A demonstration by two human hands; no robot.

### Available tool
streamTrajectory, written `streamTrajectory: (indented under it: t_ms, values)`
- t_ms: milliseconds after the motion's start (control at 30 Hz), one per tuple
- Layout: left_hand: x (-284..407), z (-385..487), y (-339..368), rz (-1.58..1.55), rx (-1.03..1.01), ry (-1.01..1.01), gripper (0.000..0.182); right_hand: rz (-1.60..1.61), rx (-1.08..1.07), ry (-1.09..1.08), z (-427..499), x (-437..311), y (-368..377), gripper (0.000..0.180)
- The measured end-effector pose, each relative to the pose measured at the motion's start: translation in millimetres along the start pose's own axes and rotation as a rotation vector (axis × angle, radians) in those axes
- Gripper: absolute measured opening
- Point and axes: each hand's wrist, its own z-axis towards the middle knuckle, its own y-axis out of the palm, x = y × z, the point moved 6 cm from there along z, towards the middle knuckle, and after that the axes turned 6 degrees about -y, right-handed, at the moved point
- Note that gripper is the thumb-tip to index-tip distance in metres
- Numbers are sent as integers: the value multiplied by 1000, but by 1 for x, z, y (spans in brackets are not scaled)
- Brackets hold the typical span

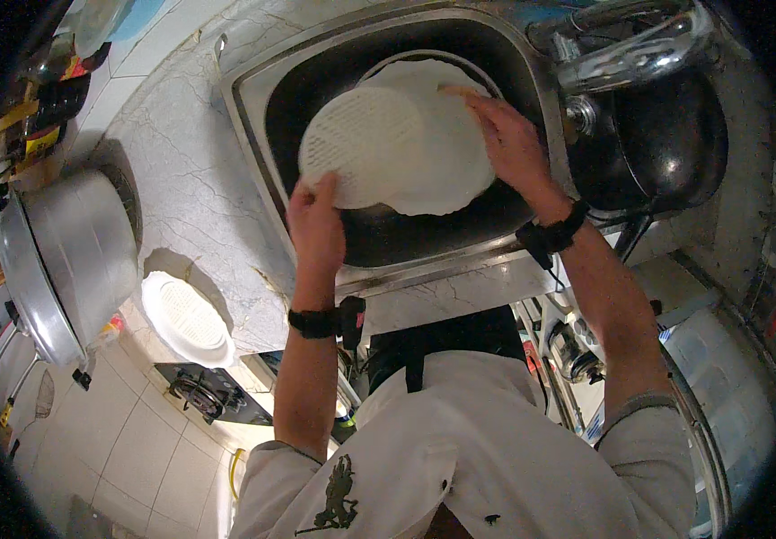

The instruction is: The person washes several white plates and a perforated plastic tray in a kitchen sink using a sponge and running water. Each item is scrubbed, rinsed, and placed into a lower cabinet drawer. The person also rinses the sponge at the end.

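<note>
A pale oval plate with a perforated or ribbed pattern (354, 145) is tilted over the sink, its near-left edge pinched by my left hand (319, 219). It overlaps a white scalloped dish (455, 158) to its right. My right hand (509, 138) grips the right rim of that dish, with a finger stretched over its surface. Behind the dish shows the thin round rim of another vessel (422, 55), mostly hidden. All of this is above or inside the dark steel sink basin (415, 246). Both my wrists wear black straps.
A chrome faucet (630, 60) reaches in at the upper right, above a dark pan (671, 148). On the left counter stand a large lidded aluminium pot (85, 242) and a white scalloped dish with a patterned insert (189, 316). A gas burner (203, 394) lies at the lower left.
</note>
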Motion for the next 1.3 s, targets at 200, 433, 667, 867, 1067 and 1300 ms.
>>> streamTrajectory:
  t_ms: [200,433,667,867,1067,1300]
  values:
    - [8,-11,-11,-688,16,153,40,-500,-323,-179,-15,3,75,52]
    - [14,-11,-9,-339,91,120,32,-336,-391,-243,-5,8,108,34]
    - [53,-40,5,244,268,485,22,-185,-355,-3,-10,1,60,46]
    - [38,-26,5,67,71,332,27,-289,-171,63,-7,-9,31,44]
    - [-47,-7,61,-391,-127,-132,29,-151,-77,253,-14,20,33,34]
    - [-38,-13,34,-496,-101,-82,31,-134,150,11,7,13,41,37]
